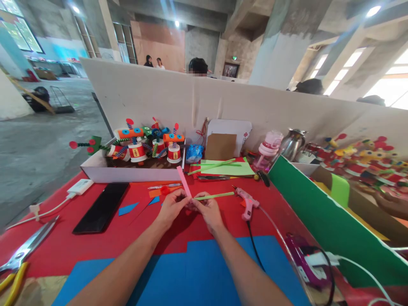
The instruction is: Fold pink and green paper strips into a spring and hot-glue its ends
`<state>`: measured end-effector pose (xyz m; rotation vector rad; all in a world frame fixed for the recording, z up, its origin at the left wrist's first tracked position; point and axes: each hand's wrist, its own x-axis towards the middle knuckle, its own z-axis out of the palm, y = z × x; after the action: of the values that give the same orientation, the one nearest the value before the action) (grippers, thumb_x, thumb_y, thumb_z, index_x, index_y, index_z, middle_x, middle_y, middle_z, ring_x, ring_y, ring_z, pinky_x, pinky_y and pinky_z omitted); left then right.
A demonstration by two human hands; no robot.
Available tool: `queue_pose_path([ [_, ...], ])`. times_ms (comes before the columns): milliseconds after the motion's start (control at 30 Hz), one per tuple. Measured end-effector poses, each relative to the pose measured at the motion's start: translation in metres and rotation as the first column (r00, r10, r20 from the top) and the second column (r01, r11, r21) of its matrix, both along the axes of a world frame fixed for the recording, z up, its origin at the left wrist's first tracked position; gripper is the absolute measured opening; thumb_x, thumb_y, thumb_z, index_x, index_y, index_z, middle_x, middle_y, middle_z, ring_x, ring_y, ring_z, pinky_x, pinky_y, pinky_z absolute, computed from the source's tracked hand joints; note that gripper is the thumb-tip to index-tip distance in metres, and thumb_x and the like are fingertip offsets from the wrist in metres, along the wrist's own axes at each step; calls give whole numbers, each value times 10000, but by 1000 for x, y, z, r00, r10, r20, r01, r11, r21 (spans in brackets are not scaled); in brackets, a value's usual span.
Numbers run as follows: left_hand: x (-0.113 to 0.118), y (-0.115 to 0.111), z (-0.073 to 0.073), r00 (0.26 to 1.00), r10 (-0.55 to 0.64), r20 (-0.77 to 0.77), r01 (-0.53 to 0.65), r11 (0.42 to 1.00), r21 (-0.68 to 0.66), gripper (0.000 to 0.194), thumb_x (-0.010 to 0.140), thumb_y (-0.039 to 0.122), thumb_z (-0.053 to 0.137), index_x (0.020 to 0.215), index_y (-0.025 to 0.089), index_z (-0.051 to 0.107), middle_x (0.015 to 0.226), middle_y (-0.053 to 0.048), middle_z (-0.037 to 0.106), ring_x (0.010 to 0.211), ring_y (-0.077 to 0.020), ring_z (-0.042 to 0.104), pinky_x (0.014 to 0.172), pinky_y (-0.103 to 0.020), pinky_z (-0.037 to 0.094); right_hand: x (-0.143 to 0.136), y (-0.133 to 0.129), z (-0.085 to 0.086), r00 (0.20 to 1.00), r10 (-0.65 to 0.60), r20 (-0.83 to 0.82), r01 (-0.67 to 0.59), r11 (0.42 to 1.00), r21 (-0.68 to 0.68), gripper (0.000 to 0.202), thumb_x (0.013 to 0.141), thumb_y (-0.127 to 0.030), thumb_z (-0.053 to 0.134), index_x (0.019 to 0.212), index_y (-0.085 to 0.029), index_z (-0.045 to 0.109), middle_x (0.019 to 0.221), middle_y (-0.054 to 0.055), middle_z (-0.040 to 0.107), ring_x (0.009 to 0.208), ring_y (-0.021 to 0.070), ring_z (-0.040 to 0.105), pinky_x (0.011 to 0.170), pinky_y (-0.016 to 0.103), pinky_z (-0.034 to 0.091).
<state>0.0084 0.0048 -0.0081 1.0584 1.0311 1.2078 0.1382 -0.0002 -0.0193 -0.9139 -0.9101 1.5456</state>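
Note:
Over the middle of the red tabletop my two hands meet, fingertips pinched close together. Between the fingers of my left hand [174, 205] is a pink paper strip [182, 180], which points up and slightly left. My right hand [207, 210] grips a light green paper strip [219, 195] that sticks out to the right. The two strips come together at my fingertips, where the exact join is hidden. Just right of my hands lies a pink glue gun [247, 202] with a small red light. Blue paper scraps [128, 209] and an orange piece [155, 193] are on the left.
A white tray [134, 174] holds several paper-cup figures. Green paper sheets [223, 168] lie behind my hands. Nearby are a black phone [101, 208], yellow-handled scissors [19, 259], a blue sheet [172, 276], a purple power strip [307, 259] and a green box wall [318, 221].

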Motion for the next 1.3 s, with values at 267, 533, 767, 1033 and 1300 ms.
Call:
queue_pose_path([
  [267,0,1,-2,996,15,-83,-12,999,32,284,602,402,713,599,170,550,573,9,582,556,-135,550,582,-268,456,0,1,-5,1000,-3,13,3,1000,0,380,531,-387,831,681,-207,532,624,-27,685,608,169,684,706,316,564],
  [533,-2,2,-8,993,19,-114,-12,998,66,271,642,395,693,612,167,550,579,13,569,566,-128,536,582,-255,446,0,0,-3,999,-7,41,7,1000,3,378,539,-420,823,670,-203,542,621,-14,684,623,180,682,702,335,563],
  [767,0,0,1,998,-25,-63,25,1000,-1,315,608,438,730,700,161,610,643,-8,619,584,-139,558,580,-265,455,1,0,-4,996,-82,38,82,996,21,349,555,-405,815,684,-198,565,623,-23,672,590,162,661,682,326,564],
  [1033,-2,2,-5,985,35,-171,-31,999,26,290,615,439,710,635,165,618,614,-1,620,602,-138,559,606,-259,461,0,1,-5,999,-41,11,41,999,-1,340,549,-387,816,708,-193,586,650,-12,681,609,160,665,687,314,559],
  [1300,-2,0,-1,992,23,-124,-26,999,-21,357,575,476,734,646,162,581,593,12,587,546,-124,536,557,-250,444,3,2,-1,994,-90,70,92,995,-27,350,536,-431,799,701,-188,608,591,-17,665,552,145,632,560,254,514],
])
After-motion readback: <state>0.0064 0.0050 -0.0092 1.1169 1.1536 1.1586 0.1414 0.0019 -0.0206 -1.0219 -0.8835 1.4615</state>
